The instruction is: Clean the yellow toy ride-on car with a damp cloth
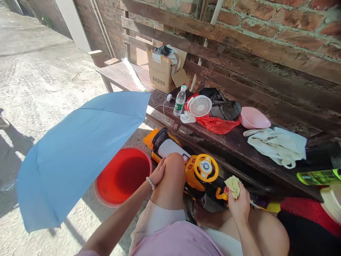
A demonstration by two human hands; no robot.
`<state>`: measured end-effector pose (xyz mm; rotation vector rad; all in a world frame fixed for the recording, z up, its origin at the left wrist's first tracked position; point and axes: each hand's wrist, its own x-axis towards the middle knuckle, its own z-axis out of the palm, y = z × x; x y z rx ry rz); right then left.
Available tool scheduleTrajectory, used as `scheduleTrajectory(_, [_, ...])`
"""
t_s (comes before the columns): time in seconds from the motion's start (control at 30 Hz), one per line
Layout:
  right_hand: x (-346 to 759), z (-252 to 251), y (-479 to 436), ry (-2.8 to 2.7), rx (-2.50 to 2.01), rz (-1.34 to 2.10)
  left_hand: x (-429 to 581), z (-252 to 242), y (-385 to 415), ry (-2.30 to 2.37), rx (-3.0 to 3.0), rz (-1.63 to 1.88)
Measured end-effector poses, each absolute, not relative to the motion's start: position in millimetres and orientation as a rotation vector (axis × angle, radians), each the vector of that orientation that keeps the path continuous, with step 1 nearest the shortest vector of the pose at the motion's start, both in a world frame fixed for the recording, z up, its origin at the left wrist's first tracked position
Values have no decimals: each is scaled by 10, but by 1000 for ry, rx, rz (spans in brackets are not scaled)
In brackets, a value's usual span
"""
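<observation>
My left hand (158,172), with a beaded bracelet at the wrist, lies flat on the side of my left knee and holds nothing. A crumpled pale yellow cloth (233,186) is gripped in my right hand (240,203), above my right thigh. Just beyond my knees stands a yellow and black ride-on toy car (195,182). Its yellow steering wheel (206,168) is to the left of the cloth. The toy's end near my right hand is partly hidden by the hand and my leg.
A red tub (103,183) stands left of my knee, partly under a blue umbrella (85,142). Along the brick wall, a wooden bench (221,139) bears a cardboard box (160,73), a water bottle (179,101), a white fan (199,105), a pink bowl (254,118) and a white bag (277,144).
</observation>
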<state>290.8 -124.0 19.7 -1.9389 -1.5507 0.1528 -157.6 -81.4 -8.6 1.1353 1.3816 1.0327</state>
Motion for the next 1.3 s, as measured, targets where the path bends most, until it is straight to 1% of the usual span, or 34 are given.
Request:
scheduleTrajectory(0.07, [2768,295,-1185,-1634,-1846,116,-1666,94,-865,1475,1230,1012])
scheduleTrajectory(0.13, [2540,349,-1080,-1733,-1769,137,-1702,323,-909,1560,1496,956])
scheduleTrajectory(0.2, [2234,344,-948,-1877,-1739,212,-1645,526,-961,1552,1808,796])
scheduleTrajectory(0.27, [1897,299,-820,-2086,-1755,344,-1483,642,-1023,1446,2033,568])
scheduleTrajectory(0.33, [1600,259,-707,-2361,-1760,462,-1228,662,-1081,1374,2125,375])
scheduleTrajectory(0.47, [1337,342,-458,-2664,-1763,474,-567,576,-1115,1320,2106,113])
scheduleTrajectory(0.57, [1389,513,-186,-2767,-1637,533,-126,541,-1053,1267,2044,81])
scheduleTrajectory(0.7, [1540,631,163,-2673,-1729,525,119,516,-918,1342,2000,85])
scheduleTrajectory(0.87, [1756,534,247,-2350,-2080,403,81,404,-851,1241,2158,-152])
scheduleTrajectory(0.97, [1869,515,108,-2180,-2318,388,105,322,-850,1229,2196,-228])
scheduleTrajectory(1.07, [1895,546,-127,-2131,-2471,344,138,272,-823,1211,2217,-271])
scheduleTrajectory(1.2, [1756,561,-548,-2209,-2512,261,139,240,-781,1177,2229,-276])
scheduleTrajectory(1.3, [1604,555,-860,-2303,-2485,261,143,248,-770,1189,2219,-272])
